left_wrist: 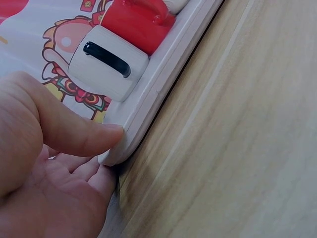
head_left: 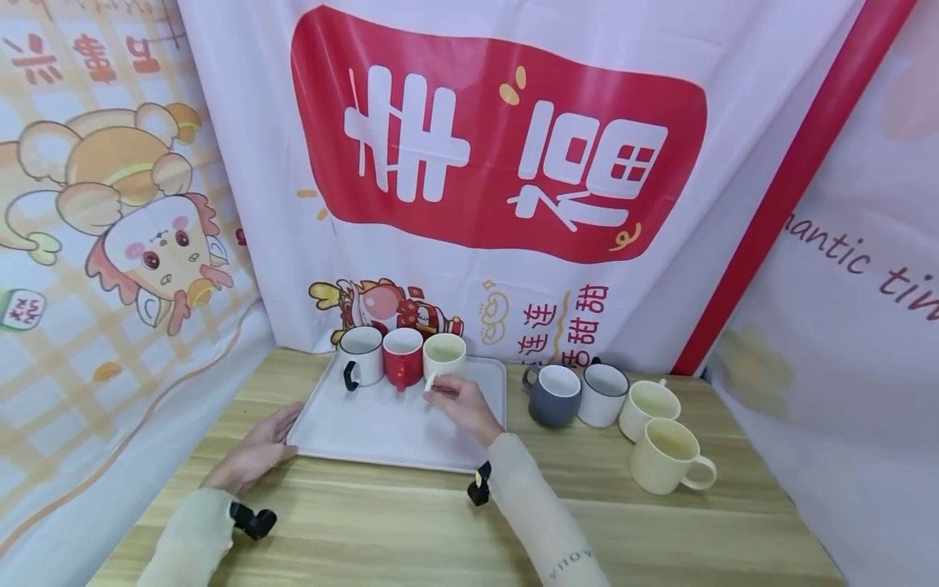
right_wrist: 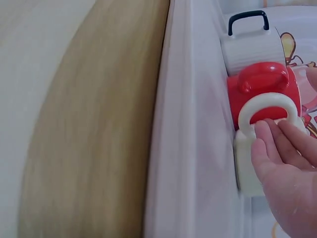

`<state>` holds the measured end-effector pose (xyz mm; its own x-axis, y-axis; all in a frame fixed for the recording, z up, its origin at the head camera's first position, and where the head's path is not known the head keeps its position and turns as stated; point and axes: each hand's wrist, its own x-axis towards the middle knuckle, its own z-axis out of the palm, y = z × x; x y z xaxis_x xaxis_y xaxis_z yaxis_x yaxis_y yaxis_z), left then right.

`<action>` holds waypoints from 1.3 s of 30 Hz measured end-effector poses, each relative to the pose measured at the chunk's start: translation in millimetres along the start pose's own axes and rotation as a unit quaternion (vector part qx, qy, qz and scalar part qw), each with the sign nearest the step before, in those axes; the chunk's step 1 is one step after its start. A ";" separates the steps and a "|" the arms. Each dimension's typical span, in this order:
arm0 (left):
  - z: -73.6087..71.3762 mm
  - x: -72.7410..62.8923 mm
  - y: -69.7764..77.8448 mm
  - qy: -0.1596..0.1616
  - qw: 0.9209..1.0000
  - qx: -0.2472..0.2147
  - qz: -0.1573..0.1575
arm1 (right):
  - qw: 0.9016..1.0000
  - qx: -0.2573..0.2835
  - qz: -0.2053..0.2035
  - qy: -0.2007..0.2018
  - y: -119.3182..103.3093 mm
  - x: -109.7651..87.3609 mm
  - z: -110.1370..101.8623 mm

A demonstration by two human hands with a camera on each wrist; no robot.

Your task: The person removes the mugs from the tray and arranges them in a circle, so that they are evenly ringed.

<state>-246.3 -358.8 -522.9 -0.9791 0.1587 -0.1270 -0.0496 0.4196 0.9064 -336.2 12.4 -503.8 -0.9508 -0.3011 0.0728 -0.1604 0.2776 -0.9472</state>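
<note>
My left hand [head_left: 257, 448] is at the near left corner of a white tray [head_left: 352, 420]; the thumb lies over the rim, fingers against its outer side. Three mugs stand in a row along the tray's far left: a white mug [head_left: 362, 355] with black handle, a red mug [head_left: 403, 357] and a cream mug [head_left: 444, 355]. At the cream mug's handle [right_wrist: 262, 101] is my right hand [head_left: 465, 405]. Its fingers are extended beside the handle, the thumb apart from them in the right wrist view. All three handles face me.
Right of the tray, on the wooden table [head_left: 411, 530], a dark grey mug [head_left: 555, 397], a white mug with dark rim [head_left: 603, 395], a pale yellow mug [head_left: 649, 408] and a larger yellow mug [head_left: 663, 461] stand close together. A printed curtain [head_left: 477, 277] hangs behind.
</note>
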 end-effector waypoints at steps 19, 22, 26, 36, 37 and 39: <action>4.1 0.5 0.5 -0.002 1.000 -0.015 0.012 | 0.979 0.115 0.114 0.126 3.5 5.1 14.3; 3.0 0.5 -0.6 -0.002 1.000 -0.018 0.019 | 0.978 0.117 0.115 0.131 2.0 1.2 6.6; 1.1 0.2 -1.5 -0.003 0.999 -0.022 0.023 | 0.974 0.151 0.122 0.116 -2.7 -3.4 -5.6; 0.6 -1.4 1.2 -0.002 1.000 -0.019 0.021 | 0.955 0.251 0.156 0.040 -11.7 -27.0 -31.4; 1.2 -1.2 1.2 -0.002 1.000 -0.019 0.022 | 0.954 0.256 0.156 0.033 -11.9 -30.8 -33.7; 2.2 -1.2 1.7 -0.002 1.000 -0.017 0.022 | 0.952 0.264 0.156 0.026 -12.8 -39.1 -38.1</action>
<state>-244.8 -356.3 -522.1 -0.9797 0.1799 -0.0885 -0.0134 0.3818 0.9242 -307.2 55.4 -482.6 -0.9442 -0.2303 -0.2355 0.2743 -0.1539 -0.9493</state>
